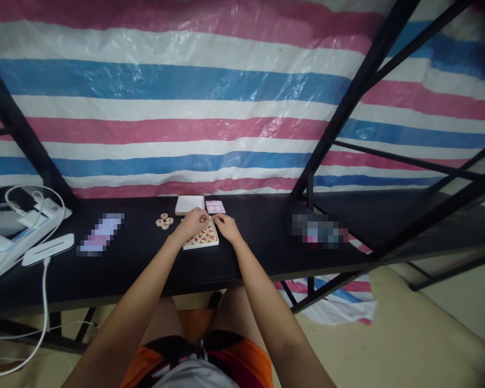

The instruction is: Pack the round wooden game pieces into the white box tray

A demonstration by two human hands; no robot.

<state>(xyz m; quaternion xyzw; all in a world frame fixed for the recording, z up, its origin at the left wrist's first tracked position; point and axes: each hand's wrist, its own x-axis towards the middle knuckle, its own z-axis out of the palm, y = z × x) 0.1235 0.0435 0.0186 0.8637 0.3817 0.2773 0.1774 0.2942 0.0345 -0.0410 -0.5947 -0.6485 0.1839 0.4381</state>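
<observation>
Round Chinese chess pieces (203, 238) with red markings lie in rows in a shallow white box (202, 246) on the black table. Over the box's far left part, my left hand (191, 223) is closed, its fingertips around one pale piece (204, 219). My right hand (227, 226) rests by the far right corner of the box with its fingers bent together; whatever they grip is too small to make out. Left of the box, several loose Chinese chess pieces (165, 221) sit in a cluster. My left hand hides part of the box.
Behind the box lie a white box lid (189, 204) and a printed card (215, 207). A blurred phone-like item (101, 233) is on the left, near a white charging pad (48, 249) and a power strip (36, 229) with cables. Another blurred item (319, 231) lies right, near black frame bars (347, 102).
</observation>
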